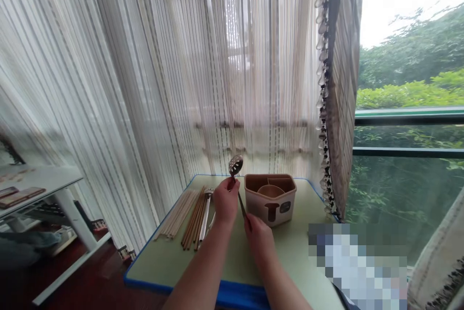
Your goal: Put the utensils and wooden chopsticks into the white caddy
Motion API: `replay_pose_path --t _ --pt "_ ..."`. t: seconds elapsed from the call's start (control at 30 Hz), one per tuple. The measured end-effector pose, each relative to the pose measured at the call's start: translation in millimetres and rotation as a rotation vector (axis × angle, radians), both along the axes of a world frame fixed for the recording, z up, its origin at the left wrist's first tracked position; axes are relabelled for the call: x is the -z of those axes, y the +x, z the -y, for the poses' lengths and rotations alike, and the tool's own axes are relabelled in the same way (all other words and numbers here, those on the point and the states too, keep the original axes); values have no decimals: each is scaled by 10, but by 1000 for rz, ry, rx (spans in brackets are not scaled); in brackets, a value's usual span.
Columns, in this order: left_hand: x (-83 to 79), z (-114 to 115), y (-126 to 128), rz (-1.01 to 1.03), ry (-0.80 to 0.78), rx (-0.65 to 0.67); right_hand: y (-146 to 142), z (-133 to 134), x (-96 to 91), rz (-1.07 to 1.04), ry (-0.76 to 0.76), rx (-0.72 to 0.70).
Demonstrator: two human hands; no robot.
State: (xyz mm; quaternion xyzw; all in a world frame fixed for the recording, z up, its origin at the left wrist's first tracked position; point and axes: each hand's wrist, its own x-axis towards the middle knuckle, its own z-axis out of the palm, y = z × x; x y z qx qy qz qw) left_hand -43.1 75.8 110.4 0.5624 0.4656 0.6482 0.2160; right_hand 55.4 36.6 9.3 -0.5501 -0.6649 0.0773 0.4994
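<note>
A slotted spoon (236, 165) with a perforated metal bowl is held up over the table, bowl end at the top and handle slanting down to the right. My left hand (226, 199) is closed around the handle just below the bowl. Lower on the same handle, my right hand (259, 235) grips near its end. Just behind my right hand stands a beige utensil holder (282, 215) with brown inner compartments, which look bare from here. Left of my left hand lie dark wooden chopsticks (194, 218) and metal utensils (206, 215), partly hidden by my arm.
Lighter chopsticks (177, 215) lie at the left of the pale green table (155, 264), which has a blue edge. Curtains (174, 82) hang behind it. A white table (68, 179) is farther left; a blurred-out patch (362, 266) covers the lower right.
</note>
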Motion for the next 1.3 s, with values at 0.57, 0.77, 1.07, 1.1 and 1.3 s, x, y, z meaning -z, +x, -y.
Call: replay_pose_path --t 0.57,0.77,1.07,1.1,1.3 --pt "-733 159 73 22 -23 296 -69 218 -212 -355 -10 -303" --pt "-1124 162 317 14 21 415 189 214 -695 -408 -39 -360" --pt "-1444 -17 829 99 82 570 1016 -221 -1170 -466 -49 -416" --pt "-1450 -55 874 102 77 575 1091 -272 -1191 -460 -49 -396" --pt "-1364 -284 1101 61 42 591 1383 -498 -1206 -438 -37 -300"
